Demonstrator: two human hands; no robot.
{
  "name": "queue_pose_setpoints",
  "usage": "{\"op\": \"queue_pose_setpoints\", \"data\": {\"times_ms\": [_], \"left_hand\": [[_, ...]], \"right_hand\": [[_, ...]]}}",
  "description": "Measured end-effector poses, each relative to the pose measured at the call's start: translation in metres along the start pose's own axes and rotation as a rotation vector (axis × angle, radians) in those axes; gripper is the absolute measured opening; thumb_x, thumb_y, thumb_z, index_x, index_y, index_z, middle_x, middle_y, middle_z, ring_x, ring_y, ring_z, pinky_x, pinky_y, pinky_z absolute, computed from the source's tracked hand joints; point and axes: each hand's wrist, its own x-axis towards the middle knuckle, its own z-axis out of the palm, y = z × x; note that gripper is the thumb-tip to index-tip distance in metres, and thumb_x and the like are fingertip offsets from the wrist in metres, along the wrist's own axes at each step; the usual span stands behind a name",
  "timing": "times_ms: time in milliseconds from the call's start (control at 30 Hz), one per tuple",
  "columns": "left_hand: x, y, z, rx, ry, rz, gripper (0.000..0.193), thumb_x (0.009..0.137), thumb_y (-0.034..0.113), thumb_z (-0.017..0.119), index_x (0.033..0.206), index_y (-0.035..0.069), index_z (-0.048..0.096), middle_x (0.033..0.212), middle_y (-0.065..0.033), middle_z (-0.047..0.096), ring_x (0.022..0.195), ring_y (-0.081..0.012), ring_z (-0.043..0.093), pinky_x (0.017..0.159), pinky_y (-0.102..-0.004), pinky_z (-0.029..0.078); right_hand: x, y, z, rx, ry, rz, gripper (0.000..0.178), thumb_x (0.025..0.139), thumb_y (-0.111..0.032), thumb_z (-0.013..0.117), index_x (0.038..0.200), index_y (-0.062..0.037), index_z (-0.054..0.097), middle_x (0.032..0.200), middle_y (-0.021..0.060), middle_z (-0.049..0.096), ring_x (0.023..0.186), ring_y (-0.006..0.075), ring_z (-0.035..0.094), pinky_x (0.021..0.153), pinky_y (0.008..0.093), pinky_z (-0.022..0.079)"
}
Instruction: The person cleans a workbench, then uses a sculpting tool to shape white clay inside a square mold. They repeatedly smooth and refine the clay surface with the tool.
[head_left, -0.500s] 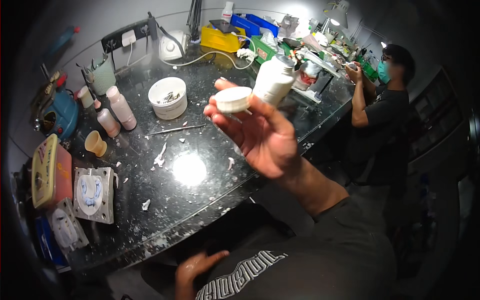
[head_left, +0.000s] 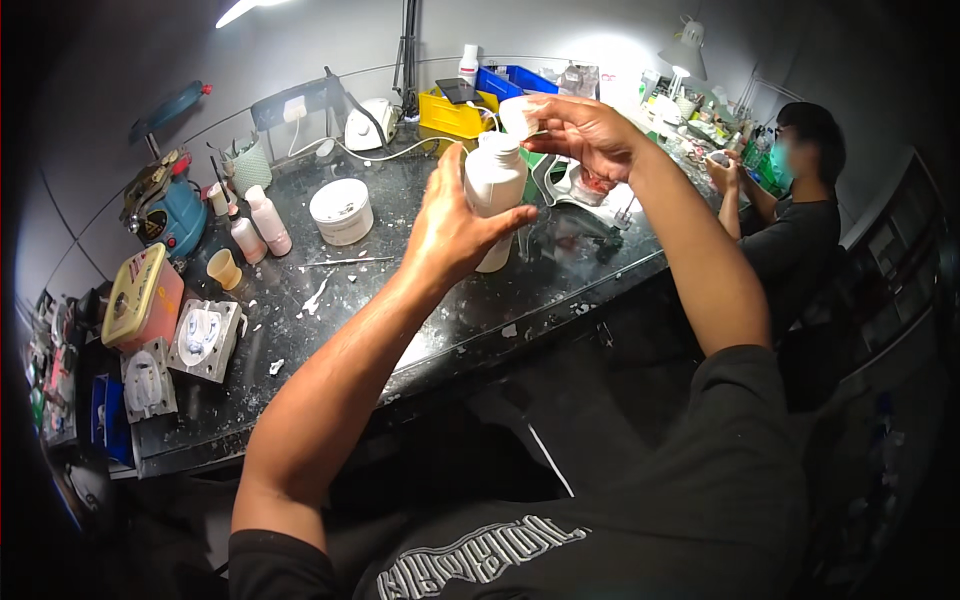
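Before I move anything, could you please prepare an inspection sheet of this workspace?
Surface: black bench, glossy, spotted with pale residue.
Things in use: white bottle, roughly upright; white round piece at its neck, contact unclear.
Clutter: pale scraps and a thin tool lie loose.
Left grip: wrapped around the bottle.
Right grip: fingers hold the round piece.
Cables: pale cable across the bench's rear.
Surroundings: masked co-worker at right; lit desk lamp behind.

Pale stylised lettering (head_left: 478, 560) seen on dark shirt (head_left: 650, 470) | red-marked label (head_left: 467, 68) noted on small white bottle (head_left: 470, 53) | tub (head_left: 341, 211) print too faint to be read
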Motion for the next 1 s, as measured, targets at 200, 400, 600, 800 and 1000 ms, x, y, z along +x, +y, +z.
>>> {"op": "queue_pose_setpoints", "data": {"times_ms": [200,400,600,800,1000], "left_hand": [[0.019,-0.006,0.009,-0.135,-0.022,-0.056,0.087,0.085,0.050,0.090,0.150,0.008,0.051,0.133,-0.0203,0.071,0.124,-0.0344,0.072,0.104,-0.0496,0.058],[0.048,-0.019,0.010,0.010,0.027,-0.043,0.088,0.084,0.050,0.091,0.149,0.004,0.054,0.130,-0.0216,0.072,0.122,-0.0326,0.072,0.103,-0.0485,0.058],[0.062,-0.041,-0.010,0.038,0.035,0.000,0.090,0.085,0.051,0.090,0.152,0.005,0.052,0.137,-0.0215,0.069,0.127,-0.0319,0.070,0.109,-0.0480,0.056],[0.089,-0.051,-0.007,0.018,0.014,-0.060,0.096,0.080,0.053,0.092,0.151,0.003,0.053,0.137,-0.0224,0.069,0.128,-0.0328,0.068,0.110,-0.0487,0.054],[0.112,-0.059,-0.020,0.078,0.024,-0.008,0.097,0.079,0.054,0.092,0.150,0.000,0.053,0.136,-0.0241,0.069,0.128,-0.0342,0.069,0.109,-0.0469,0.054]], "right_hand": [[0.025,-0.039,0.015,-0.913,-0.303,-0.074,0.054,0.091,-0.021,0.088,0.141,-0.0064,0.073,0.127,0.0127,0.076,0.113,0.0203,0.072,0.101,0.0339,0.058],[0.062,-0.060,0.018,-1.232,-0.545,-0.213,0.053,0.089,-0.015,0.088,0.139,-0.0046,0.073,0.115,0.0120,0.080,0.102,0.0188,0.073,0.092,0.0345,0.058],[0.080,-0.044,0.070,-1.726,-0.127,-0.089,0.085,0.099,-0.079,0.055,0.106,0.0021,0.079,0.096,0.0203,0.077,0.088,0.0271,0.076,0.077,0.0408,0.060],[0.102,-0.051,0.031,-1.364,-0.143,0.092,0.098,0.089,-0.093,0.050,0.105,-0.0030,0.083,0.083,0.0164,0.077,0.070,0.0207,0.072,0.068,0.0357,0.058],[0.151,-0.058,0.007,-1.359,-0.261,-0.024,0.086,0.094,-0.083,0.055,0.115,-0.0037,0.079,0.104,0.0201,0.079,0.091,0.0244,0.075,0.079,0.0401,0.061]]}}
